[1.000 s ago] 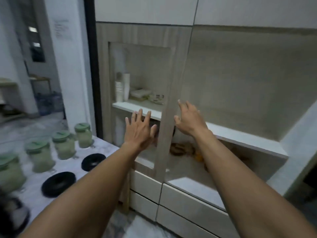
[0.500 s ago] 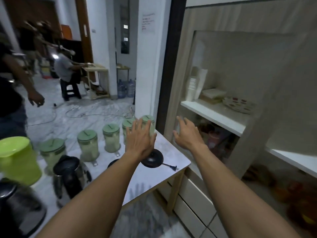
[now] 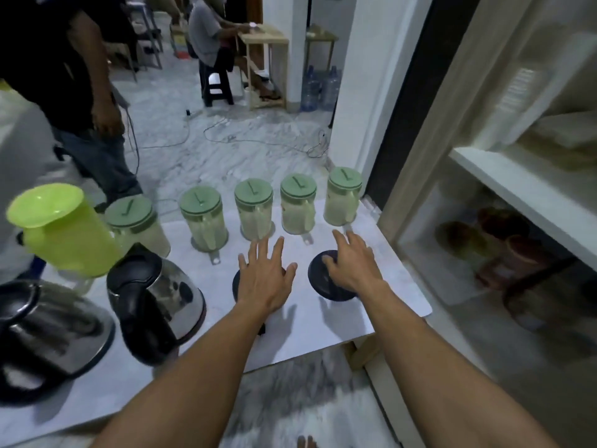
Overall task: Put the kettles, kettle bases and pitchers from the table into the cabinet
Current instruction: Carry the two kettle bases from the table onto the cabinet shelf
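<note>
Two black round kettle bases lie on the white table (image 3: 403, 286). My left hand (image 3: 263, 279) hovers with spread fingers over the left kettle base (image 3: 235, 287), mostly hiding it. My right hand (image 3: 353, 260) is over the right kettle base (image 3: 318, 281), fingers apart, holding nothing. Several clear pitchers with green lids stand in a row behind, such as the nearest pitcher (image 3: 342, 197). A steel kettle (image 3: 155, 295) stands at the left, a second kettle (image 3: 45, 331) at the far left, and a lime-green pitcher (image 3: 61, 227) behind them.
The open cabinet (image 3: 504, 176) is at the right, with a white shelf and blurred cups below it. A standing person (image 3: 74, 92) is beyond the table at left, a seated person (image 3: 210, 37) farther back. Cables lie on the floor (image 3: 226, 134).
My view has swung left from the cabinet to the table. Both hands have come down from the cabinet front to just above the two black bases.
</note>
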